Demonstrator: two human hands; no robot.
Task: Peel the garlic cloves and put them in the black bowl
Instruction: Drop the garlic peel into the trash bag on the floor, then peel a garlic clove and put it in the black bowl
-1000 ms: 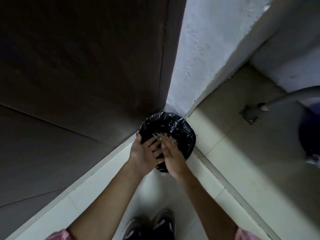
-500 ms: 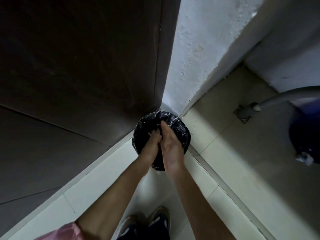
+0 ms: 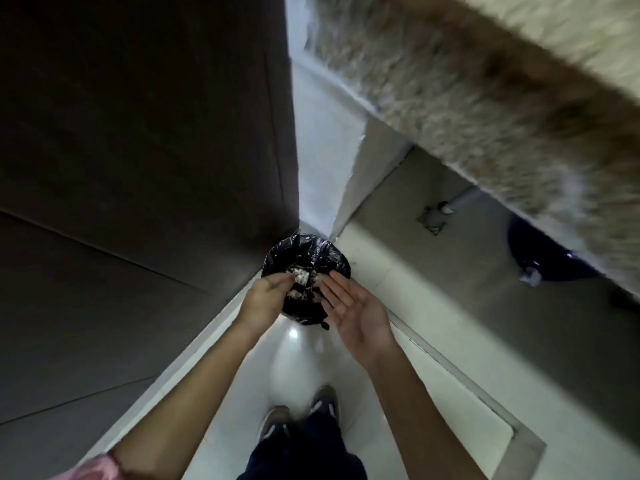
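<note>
A small bin lined with a black plastic bag [image 3: 306, 258] stands on the floor in the corner between a dark door and a white wall. Pale scraps [image 3: 300, 276], like garlic skins, lie inside it. My left hand [image 3: 265, 297] hovers over the bin's left rim, palm down, fingers loosely bent toward the scraps; nothing shows in it. My right hand [image 3: 353, 306] is at the bin's right side, palm up, fingers straight and spread, empty. No garlic cloves and no black bowl are in view.
A dark wooden door [image 3: 138, 168] fills the left. A speckled stone counter edge [image 3: 485, 116] overhangs at the upper right, with a grey pipe [image 3: 450, 207] and a dark blue container [image 3: 547, 258] beneath it. My shoes [image 3: 301, 415] stand on white tiles.
My hands, pressed together over the bin before, have come apart; the right one has turned palm up. The view has risen, bringing the counter edge in.
</note>
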